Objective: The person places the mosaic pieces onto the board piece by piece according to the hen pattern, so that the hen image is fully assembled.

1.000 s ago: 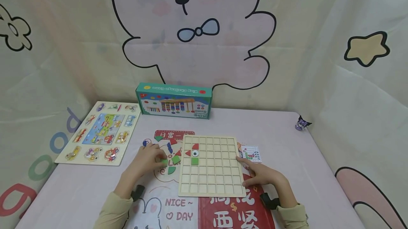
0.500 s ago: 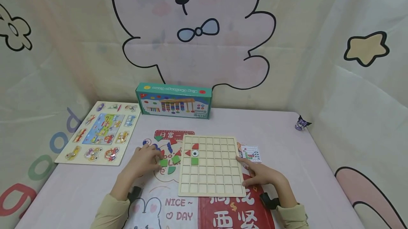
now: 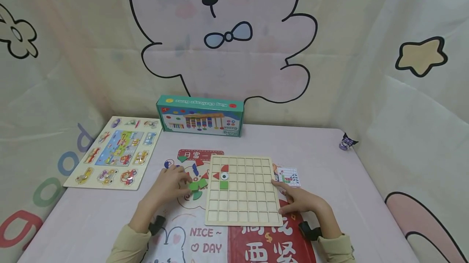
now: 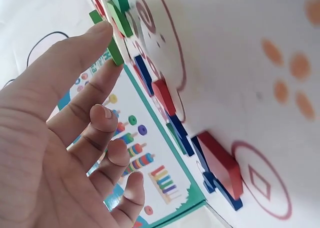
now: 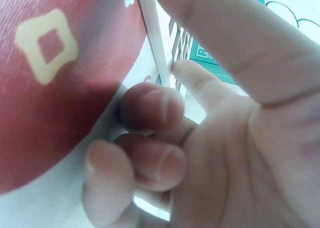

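Pale draped fabric walls (image 3: 384, 31) printed with a large outlined cartoon bear (image 3: 227, 35) and a yellow star (image 3: 421, 56) enclose the pink-clothed worktop (image 3: 311, 149) under soft light.

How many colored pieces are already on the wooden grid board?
4 on the board: a red quarter-circle, below it a white eye piece, a red triangle to its left, and a green square underneath.
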A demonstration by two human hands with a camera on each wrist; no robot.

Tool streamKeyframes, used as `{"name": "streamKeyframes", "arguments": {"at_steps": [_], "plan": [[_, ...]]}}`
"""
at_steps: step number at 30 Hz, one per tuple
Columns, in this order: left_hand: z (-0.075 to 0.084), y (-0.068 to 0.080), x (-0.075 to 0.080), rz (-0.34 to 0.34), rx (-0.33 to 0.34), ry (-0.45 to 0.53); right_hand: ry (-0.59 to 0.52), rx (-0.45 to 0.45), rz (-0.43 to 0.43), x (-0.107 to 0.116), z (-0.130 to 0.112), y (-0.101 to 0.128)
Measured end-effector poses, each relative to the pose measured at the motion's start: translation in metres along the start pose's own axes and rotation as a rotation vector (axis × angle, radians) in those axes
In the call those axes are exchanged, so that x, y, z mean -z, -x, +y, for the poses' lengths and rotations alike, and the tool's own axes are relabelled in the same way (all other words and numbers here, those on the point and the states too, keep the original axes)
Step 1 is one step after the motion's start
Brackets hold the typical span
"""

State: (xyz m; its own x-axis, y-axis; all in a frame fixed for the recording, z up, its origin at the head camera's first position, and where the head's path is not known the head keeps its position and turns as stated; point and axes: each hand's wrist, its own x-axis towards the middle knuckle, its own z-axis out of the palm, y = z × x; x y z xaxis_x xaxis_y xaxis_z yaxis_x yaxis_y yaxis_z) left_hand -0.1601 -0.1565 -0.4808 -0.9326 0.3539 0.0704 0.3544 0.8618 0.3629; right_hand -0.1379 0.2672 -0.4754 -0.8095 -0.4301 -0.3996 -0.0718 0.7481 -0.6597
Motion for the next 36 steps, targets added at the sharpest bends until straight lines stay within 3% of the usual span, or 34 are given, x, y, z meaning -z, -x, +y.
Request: {"name": "streamKeyframes", "arguments": {"at_steps": [14,24,33,36], "plan": [[0.018,-0.008,-0.007,-0.021,-0.060,0.013,0.011,-0.010,0.013,-0.001,0.000,0.000],[0.034,-0.014,-0.012,0.001,-0.172,0.031,0.006,-0.009,0.016,-0.001,-0.001,0.000],[0.050,-0.019,-0.021,-0.049,-0.161,0.018,0.012,-0.002,0.017,-0.001,-0.002,0.000],[0.054,-0.020,-0.024,-0.055,-0.185,0.012,0.008,-0.001,0.016,0.000,-0.002,0.001]]}}
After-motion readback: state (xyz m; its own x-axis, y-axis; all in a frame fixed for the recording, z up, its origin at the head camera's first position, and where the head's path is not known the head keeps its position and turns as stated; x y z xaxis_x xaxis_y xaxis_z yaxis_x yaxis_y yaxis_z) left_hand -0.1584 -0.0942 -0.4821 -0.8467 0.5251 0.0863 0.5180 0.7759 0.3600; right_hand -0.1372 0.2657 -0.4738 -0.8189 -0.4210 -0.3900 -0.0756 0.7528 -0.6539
